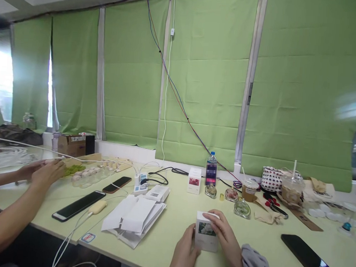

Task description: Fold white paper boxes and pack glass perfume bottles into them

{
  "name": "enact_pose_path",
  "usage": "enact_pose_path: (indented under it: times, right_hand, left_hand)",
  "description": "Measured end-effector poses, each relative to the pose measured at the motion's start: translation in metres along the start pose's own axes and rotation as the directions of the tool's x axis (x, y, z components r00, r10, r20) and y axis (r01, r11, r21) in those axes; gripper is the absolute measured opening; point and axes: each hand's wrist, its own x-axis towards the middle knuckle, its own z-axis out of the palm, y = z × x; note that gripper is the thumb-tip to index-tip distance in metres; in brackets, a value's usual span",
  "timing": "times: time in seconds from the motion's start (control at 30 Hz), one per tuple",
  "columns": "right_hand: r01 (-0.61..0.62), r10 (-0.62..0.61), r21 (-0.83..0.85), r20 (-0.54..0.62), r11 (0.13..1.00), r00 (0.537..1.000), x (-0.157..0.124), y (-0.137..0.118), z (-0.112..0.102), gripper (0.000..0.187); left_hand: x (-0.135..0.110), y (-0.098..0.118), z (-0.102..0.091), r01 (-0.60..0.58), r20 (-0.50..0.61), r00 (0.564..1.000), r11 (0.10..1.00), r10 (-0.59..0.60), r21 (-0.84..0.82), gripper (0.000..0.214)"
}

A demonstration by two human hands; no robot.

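Observation:
A small white box (206,243) with a picture of white flowers stands upright near the table's front edge. My left hand (187,248) grips its left side, with the thumb low at the front. Across the top and right side lie the fingers of my right hand (224,236), also closed on the box. Beyond it are round glass bottles, among them a greenish one (242,208) and a pinkish one (231,194). Another white box (194,182), printed with red flowers, stands farther back. To the left lies a stack of flattened white boxes (135,216).
A co-worker's hands (45,173) are at the left by egg-shaped items in a clear tray (85,177). Phones (78,206), a power strip (140,183) and cables lie left of centre. A water bottle (211,170), drink cups (292,188) and a black tablet (315,259) are rightward.

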Motion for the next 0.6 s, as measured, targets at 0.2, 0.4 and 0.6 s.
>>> enact_pose_path:
  times: [0.2,0.4,0.6]
  right_hand:
    - [0.102,-0.108,-0.231,-0.01,0.968,0.994,-0.008,0.018,0.012,0.046]
    - [-0.07,-0.018,-0.466,-0.182,0.882,0.983,-0.009,0.032,0.015,0.041]
    - [-0.394,0.39,-0.699,-0.177,0.597,0.904,-0.008,0.034,0.01,0.053]
  left_hand:
    - [-0.002,0.011,-0.001,-0.038,-0.022,0.999,0.994,0.036,-0.099,0.041]
    - [0.026,0.017,-0.004,-0.049,0.022,0.999,0.999,0.049,0.014,0.031]
    - [0.1,0.003,-0.019,0.043,-0.022,0.999,0.988,-0.041,0.147,0.026]
